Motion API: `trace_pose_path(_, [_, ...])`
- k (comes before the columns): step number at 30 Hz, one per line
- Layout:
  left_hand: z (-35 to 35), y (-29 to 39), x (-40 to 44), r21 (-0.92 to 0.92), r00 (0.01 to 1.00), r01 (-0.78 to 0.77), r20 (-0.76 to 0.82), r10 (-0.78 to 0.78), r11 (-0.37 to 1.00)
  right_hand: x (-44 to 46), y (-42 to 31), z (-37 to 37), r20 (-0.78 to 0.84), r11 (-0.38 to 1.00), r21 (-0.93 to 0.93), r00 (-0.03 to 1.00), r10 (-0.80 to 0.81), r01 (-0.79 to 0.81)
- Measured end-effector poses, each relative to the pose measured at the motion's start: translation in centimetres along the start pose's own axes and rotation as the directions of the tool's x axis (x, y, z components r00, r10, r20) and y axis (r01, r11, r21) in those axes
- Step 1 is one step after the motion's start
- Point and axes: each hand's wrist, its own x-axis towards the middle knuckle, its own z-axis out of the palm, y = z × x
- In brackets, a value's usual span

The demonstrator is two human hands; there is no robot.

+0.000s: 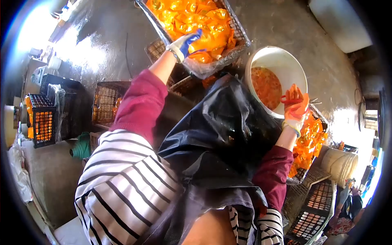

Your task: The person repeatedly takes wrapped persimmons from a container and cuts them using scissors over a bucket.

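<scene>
My left hand [186, 44], in a white and blue glove, reaches over a plastic-lined crate [199, 72] heaped with glossy orange peppers [196, 24]. Its fingers are stretched apart against the near part of the heap, and I see nothing gripped in them. My right hand [295, 107], in an orange-coated glove, is at the near rim of a white bucket [300, 67]. The fingers point up and look apart. A small red loop shows beside the thumb; what it is I cannot make out. Wet orange-red pulp [265, 87] lies in the bucket.
Right of my legs stands another crate of orange pieces [307, 143]. A black apron [220, 130] covers my lap. Black crates [44, 122] are at the left, stacked crates [312, 216] at the lower right. Another person [347, 210] is at the far right edge.
</scene>
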Motion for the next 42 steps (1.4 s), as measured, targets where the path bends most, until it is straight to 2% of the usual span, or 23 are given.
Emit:
trace_pose_path(1, [0.5, 0.2, -0.1, -0.246, 0.971, -0.070, 0.204, 0.123, 0.967, 0.0, 0.1, 0.0, 0.058, 0.999, -0.047, 0.998, 0.010, -0.008])
trace_pose_path(2, [1.3, 0.2, 0.0, -0.367, 0.974, -0.041, 0.193, 0.119, 0.929, 0.1, 0.3, -0.1, 0.114, 0.995, -0.095, 0.993, 0.023, -0.012])
trace_pose_path(5, [2.7, -1.5, 3.7, -0.388, 0.947, -0.149, 0.210, 0.245, 0.910, 1.1, 1.3, -0.9, 0.134, 0.954, -0.297, 0.986, 0.094, -0.051])
trace_pose_path(6, [5.6, -1.9, 3.3, -0.152, 0.934, -0.284, 0.179, 0.309, 0.947, 1.5, 1.9, -1.3, 0.170, 0.962, -0.259, 0.976, 0.135, -0.088])
trace_pose_path(9, [11.5, -4.7, 5.1, 0.123, 0.936, -0.309, 0.212, 0.280, 0.943, 1.4, 3.6, 0.3, 0.184, 0.969, -0.145, 0.957, 0.224, -0.199])
trace_pose_path(10, [15.1, -6.2, 4.1, -0.017, 0.934, -0.330, 0.141, 0.329, 0.944, 1.2, 3.7, 0.8, 0.248, 0.950, -0.306, 0.958, 0.142, -0.061])
trace_pose_path(12, [18.5, -9.0, 4.9, 0.220, 0.917, -0.395, 0.159, 0.367, 0.892, 0.8, 3.1, 1.5, 0.139, 0.900, -0.408, 0.964, 0.225, -0.152])
trace_pose_path(14, [20.3, -12.4, 6.8, 0.201, 0.948, -0.318, 0.087, 0.306, 0.927, 1.5, 4.5, -0.2, 0.243, 0.940, -0.340, 0.965, 0.099, -0.011])
trace_pose_path(16, [19.7, -15.2, 9.1, 0.367, 0.971, -0.224, 0.011, 0.237, 0.903, 1.7, 4.7, -1.3, 0.218, 0.813, -0.578, 0.973, 0.078, 0.064])
trace_pose_path(17, [19.5, -16.4, 9.8, 0.494, 0.980, -0.113, -0.088, 0.179, 0.862, 1.6, 4.6, -1.3, 0.188, 0.717, -0.692, 0.980, 0.063, 0.086])
trace_pose_path(19, [19.7, -16.9, 9.6, 0.637, 0.970, -0.146, -0.060, 0.237, 0.757, 1.3, 4.6, -1.2, 0.168, 0.469, -0.871, 0.986, 0.005, 0.146])
trace_pose_path(21, [21.1, -15.4, 7.6, 0.793, 0.981, -0.090, -0.033, 0.190, 0.602, 1.3, 4.3, -0.3, 0.176, 0.442, -0.884, 0.984, 0.011, 0.153])
trace_pose_path(23, [20.2, -17.3, 10.1, 0.889, 0.946, -0.209, 0.079, 0.313, 0.408, 1.5, 4.4, -0.2, 0.203, 0.363, -0.910, 0.979, -0.025, 0.198])
trace_pose_path(24, [19.8, -18.0, 10.9, 0.918, 0.921, -0.260, 0.142, 0.364, 0.300, 1.1, 4.2, 0.3, 0.160, 0.494, -0.860, 0.987, 0.024, 0.127])
trace_pose_path(26, [20.1, -16.9, 9.4, 0.778, 0.939, -0.319, 0.182, 0.291, 0.541, 0.1, 3.4, 1.8, 0.097, 0.711, -0.702, 0.986, 0.137, -0.029])
trace_pose_path(28, [20.2, -16.1, 9.4, 0.618, 0.942, -0.324, 0.279, 0.185, 0.716, -0.2, 2.8, 2.0, 0.097, 0.716, -0.695, 0.978, 0.184, -0.066])
trace_pose_path(29, [20.2, -16.4, 8.9, 0.290, 0.978, -0.134, 0.190, 0.080, 0.948, -0.2, 2.7, 2.1, 0.100, 0.718, -0.692, 0.973, 0.207, -0.082])
trace_pose_path(32, [19.8, -16.5, 8.9, 0.143, 0.923, -0.232, 0.345, 0.171, 0.962, 0.2, 2.6, 1.9, 0.000, 0.714, -0.681, 0.974, 0.228, -0.167])
trace_pose_path(34, [19.8, -15.1, 6.1, 0.133, 0.873, 0.000, 0.484, -0.065, 0.991, 0.3, 2.8, 2.0, -0.034, 0.754, -0.635, 0.982, 0.186, -0.165])
trace_pose_path(35, [19.0, -16.2, 7.7, 0.271, 0.878, -0.111, 0.478, -0.034, 0.956, 0.4, 2.9, 2.0, -0.053, 0.773, -0.613, 0.985, 0.166, -0.163])
trace_pose_path(38, [17.4, -19.3, 12.5, 0.699, 0.927, -0.276, 0.375, -0.010, 0.659, 2.4, 5.6, -0.5, 0.186, 0.686, -0.698, 0.977, -0.101, 0.204])
trace_pose_path(41, [19.0, -16.6, 9.6, 0.912, 0.923, -0.369, 0.383, -0.045, 0.179, 2.0, 4.9, -0.3, 0.105, 0.667, -0.742, 0.994, 0.025, 0.062])
trace_pose_path(42, [19.0, -16.1, 9.3, 0.848, 0.863, -0.504, 0.504, -0.044, -0.163, 1.9, 4.5, 0.0, 0.068, 0.688, -0.726, 0.995, 0.076, -0.003])
